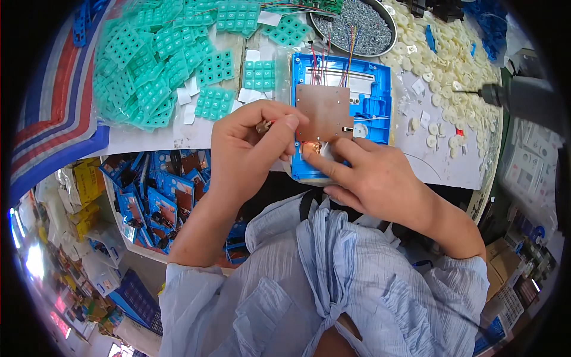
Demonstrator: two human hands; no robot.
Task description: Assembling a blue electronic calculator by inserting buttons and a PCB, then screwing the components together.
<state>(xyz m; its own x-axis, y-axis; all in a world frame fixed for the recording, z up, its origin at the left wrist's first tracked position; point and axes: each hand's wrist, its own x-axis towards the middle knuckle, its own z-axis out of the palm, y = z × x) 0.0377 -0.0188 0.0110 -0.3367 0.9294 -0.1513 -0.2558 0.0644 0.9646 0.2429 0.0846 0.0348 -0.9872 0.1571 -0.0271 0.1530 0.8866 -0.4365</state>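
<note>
A blue plastic housing [385,89] lies open at the table's front edge. Over its middle sits a brown circuit board [326,112], with thin coloured wires [350,53] running up from behind it. At the board's left edge my left hand [253,143] is closed in a pinch. A small metal part [263,126] shows between its fingers. My right hand [377,172] rests over the housing's lower right. Its index fingertip touches a small shiny copper-coloured piece [311,147] below the board, and its thumb is held apart.
Green number keypads [148,71] are heaped at the left, cream plastic discs [440,53] at the right. A round tray [392,37] of small screws stands behind the housing. An electric screwdriver [493,95] points in from the right. Below the left edge, a bin holds blue assemblies [163,202].
</note>
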